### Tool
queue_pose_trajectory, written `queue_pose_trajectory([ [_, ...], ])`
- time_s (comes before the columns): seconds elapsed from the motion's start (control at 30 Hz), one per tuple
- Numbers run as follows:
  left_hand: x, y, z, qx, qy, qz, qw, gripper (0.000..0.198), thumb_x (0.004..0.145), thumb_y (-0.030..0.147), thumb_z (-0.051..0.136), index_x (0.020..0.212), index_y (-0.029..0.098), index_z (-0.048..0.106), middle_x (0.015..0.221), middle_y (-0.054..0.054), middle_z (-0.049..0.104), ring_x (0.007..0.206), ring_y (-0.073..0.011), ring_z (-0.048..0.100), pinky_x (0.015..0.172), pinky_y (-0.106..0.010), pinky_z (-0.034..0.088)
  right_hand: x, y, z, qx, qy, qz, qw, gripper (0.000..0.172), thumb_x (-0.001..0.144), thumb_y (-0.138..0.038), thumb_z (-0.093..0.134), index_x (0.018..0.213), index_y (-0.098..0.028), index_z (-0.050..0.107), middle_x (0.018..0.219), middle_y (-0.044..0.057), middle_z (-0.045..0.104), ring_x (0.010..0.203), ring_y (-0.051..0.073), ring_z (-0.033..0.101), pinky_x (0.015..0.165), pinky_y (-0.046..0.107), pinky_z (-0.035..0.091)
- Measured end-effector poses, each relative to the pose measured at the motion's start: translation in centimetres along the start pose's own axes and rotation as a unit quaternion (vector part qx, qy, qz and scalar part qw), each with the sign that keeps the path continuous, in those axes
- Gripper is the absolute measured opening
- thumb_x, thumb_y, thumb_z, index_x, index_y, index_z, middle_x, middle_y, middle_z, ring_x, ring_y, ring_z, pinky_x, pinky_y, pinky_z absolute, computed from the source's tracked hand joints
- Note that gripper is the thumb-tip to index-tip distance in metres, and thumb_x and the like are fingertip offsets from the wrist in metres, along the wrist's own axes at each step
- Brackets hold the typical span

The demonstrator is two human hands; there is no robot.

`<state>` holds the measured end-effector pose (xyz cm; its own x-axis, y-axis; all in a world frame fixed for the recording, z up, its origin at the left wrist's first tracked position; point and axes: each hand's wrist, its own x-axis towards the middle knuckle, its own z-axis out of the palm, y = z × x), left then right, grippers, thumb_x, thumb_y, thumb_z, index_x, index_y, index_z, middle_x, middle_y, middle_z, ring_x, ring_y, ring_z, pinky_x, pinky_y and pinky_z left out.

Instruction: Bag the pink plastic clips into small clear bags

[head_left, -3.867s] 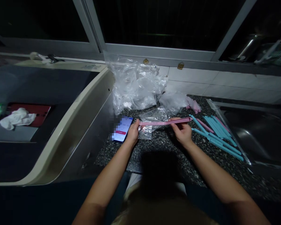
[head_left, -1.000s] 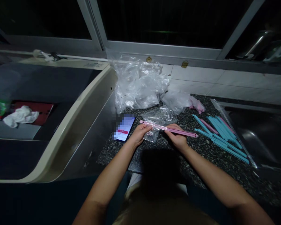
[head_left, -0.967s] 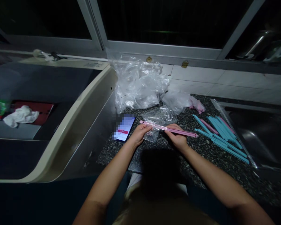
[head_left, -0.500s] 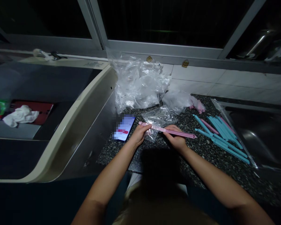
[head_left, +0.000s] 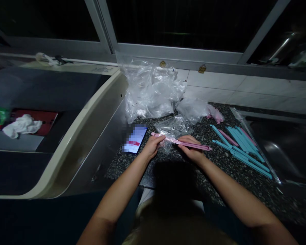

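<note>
Long, thin pink plastic strips (head_left: pixel 197 146), lying together as a narrow bundle, span both of my hands above the dark counter. My left hand (head_left: pixel 153 145) pinches the bundle near its left end, where clear plastic film seems to wrap it. Around the middle, my right hand (head_left: pixel 191 149) closes on it with thumb and fingers, and the strips stick out to the right. Just behind my hands lies a crumpled clear plastic bag (head_left: pixel 177 126). Several loose blue strips (head_left: pixel 244 144) rest on the counter to the right, with a few pink ones among them.
A lit phone (head_left: pixel 137 139) lies left of my left hand. Behind stand a heap of clear plastic bags (head_left: pixel 153 92) and a bag with pink pieces (head_left: pixel 215 114). A metal sink (head_left: pixel 283 146) is at right, a large cream-edged appliance (head_left: pixel 97 112) at left.
The pink strips' right end has shifted slightly left. The clear film hanging below the bundle shows less. Both hands hold nearly the same position.
</note>
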<state>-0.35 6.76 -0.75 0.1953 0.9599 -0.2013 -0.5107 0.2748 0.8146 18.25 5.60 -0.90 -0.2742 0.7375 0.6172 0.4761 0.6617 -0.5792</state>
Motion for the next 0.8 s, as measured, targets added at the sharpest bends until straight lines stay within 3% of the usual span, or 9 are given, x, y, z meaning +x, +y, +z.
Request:
queue_pose_trajectory([
  [0.27,0.06,-0.09,0.11,-0.006,0.029,-0.001,1.0,0.029,0.046,0.031,0.079,0.059,0.011,0.062,0.054,0.001,0.059,0.05,-0.0077,0.048,0.051,-0.021,0.035,-0.41,-0.1,0.57,0.056,0.042,0.06,0.996,0.02,0.075,-0.026,0.06,0.094,-0.024,0.064,0.089,0.003,0.065,0.083,0.016,0.061,0.077,0.032,0.05],
  [0.43,-0.15,0.13,0.53,-0.006,0.028,0.01,1.0,0.029,0.045,0.031,0.079,0.056,0.011,0.061,0.051,0.001,0.057,0.048,-0.0077,0.046,0.051,-0.022,0.034,-0.48,-0.21,0.73,0.084,0.081,0.107,0.987,0.012,0.07,-0.027,0.065,0.079,-0.02,0.06,0.078,0.003,0.065,0.073,0.015,0.062,0.073,0.031,0.051],
  [0.8,-0.19,-0.1,0.58,-0.013,0.027,0.017,0.999,0.031,0.045,0.033,0.079,0.06,0.01,0.065,0.056,-0.002,0.063,0.054,-0.011,0.053,0.058,-0.023,0.038,-0.2,-0.49,0.41,0.051,0.085,0.044,0.994,0.004,0.073,-0.024,0.061,0.077,-0.022,0.061,0.074,0.001,0.065,0.066,0.014,0.059,0.061,0.028,0.049],
])
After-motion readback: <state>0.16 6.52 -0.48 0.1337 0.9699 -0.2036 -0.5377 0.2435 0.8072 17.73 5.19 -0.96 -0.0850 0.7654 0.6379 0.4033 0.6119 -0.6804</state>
